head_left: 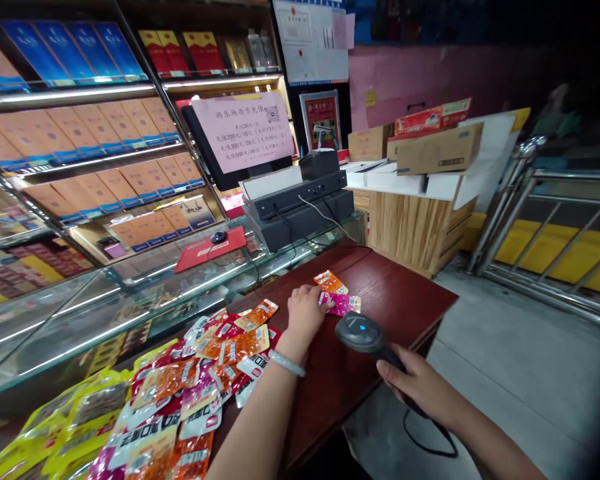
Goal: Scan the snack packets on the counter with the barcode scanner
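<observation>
My left hand (306, 311), with a pale bangle (287, 364) on its wrist, pinches the left end of a shiny pink snack packet (342, 304) just above or on the dark red table. An orange snack packet (331, 282) lies right behind it. My right hand (420, 383) is wrapped round the handle of a black barcode scanner (361, 332). A small blue light shows on the scanner's head, which is close to the pink packet. Left of my forearm a heap of orange, red, pink and white packets (195, 380) covers the table, beside larger yellow packets (87, 413).
Behind the table (405, 287) runs a glass counter (145, 293) with a red mat (211, 250), a mouse and a cash register (300, 200). Cartons (437, 150) stand on a wooden cabinet. A metal railing (555, 233) is to the right. The scanner's cable (433, 450) hangs down.
</observation>
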Action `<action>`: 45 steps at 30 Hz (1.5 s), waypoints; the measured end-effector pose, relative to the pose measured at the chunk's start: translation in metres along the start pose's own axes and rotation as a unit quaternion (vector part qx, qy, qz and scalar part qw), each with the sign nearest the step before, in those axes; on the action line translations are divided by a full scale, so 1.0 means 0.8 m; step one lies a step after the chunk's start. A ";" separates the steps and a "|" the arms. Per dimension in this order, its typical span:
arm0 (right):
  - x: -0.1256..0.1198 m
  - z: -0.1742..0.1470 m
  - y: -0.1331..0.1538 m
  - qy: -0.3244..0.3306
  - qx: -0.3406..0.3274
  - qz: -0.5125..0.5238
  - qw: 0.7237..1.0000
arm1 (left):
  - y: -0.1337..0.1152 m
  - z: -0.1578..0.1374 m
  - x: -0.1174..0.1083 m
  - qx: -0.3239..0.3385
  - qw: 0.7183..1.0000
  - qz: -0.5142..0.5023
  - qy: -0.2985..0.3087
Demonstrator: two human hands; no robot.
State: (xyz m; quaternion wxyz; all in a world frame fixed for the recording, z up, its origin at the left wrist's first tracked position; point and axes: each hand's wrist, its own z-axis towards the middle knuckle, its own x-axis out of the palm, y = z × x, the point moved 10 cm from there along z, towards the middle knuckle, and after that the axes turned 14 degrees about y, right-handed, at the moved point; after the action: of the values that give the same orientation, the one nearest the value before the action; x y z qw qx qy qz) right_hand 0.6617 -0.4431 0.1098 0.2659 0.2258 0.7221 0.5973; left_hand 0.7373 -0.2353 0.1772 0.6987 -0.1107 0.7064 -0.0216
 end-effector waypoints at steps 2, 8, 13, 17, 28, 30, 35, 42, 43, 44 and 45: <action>-0.011 -0.010 -0.004 -0.022 0.008 0.000 1.000 | -0.019 0.018 0.021 0.001 0.999 0.027 0.046; -0.026 -0.022 -0.009 -0.047 0.020 0.006 0.999 | -0.003 0.028 0.042 -0.035 0.992 0.017 0.116; -0.025 -0.011 -0.007 -0.055 -0.005 0.005 0.998 | 0.035 -0.002 0.042 -0.052 0.986 -0.094 0.125; -0.014 0.003 0.004 -0.040 -0.031 0.010 0.999 | 0.062 -0.028 0.032 -0.047 0.985 -0.128 0.102; 0.020 0.026 0.017 0.019 -0.040 0.024 0.999 | 0.135 -0.085 -0.013 -0.120 0.985 -0.032 0.117; 0.021 0.028 0.009 0.023 -0.032 0.029 0.999 | 0.156 -0.096 -0.041 -0.159 0.980 0.058 0.109; 0.011 0.029 -0.003 0.014 -0.022 0.032 0.999 | 0.118 -0.058 -0.071 -0.097 0.988 0.119 0.031; -0.005 0.013 -0.012 -0.013 -0.004 0.034 0.999 | -0.038 0.057 -0.003 0.112 0.987 0.102 0.058; -0.007 0.010 -0.015 -0.018 -0.001 0.036 0.999 | -0.047 0.070 0.008 0.119 0.984 0.107 0.081; -0.009 0.007 -0.017 -0.023 0.002 0.037 0.999 | -0.053 0.082 0.017 0.120 0.981 0.111 0.104; -0.011 0.004 -0.019 -0.028 0.005 0.036 0.999 | -0.055 0.091 0.024 0.118 0.979 0.115 0.122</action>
State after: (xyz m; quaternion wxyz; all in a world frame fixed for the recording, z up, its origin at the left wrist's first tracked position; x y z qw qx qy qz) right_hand 0.6702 -0.4487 0.0952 0.2630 0.2695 0.7090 0.5963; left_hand 0.8151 -0.2727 0.1650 0.6136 0.0581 0.7866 -0.0375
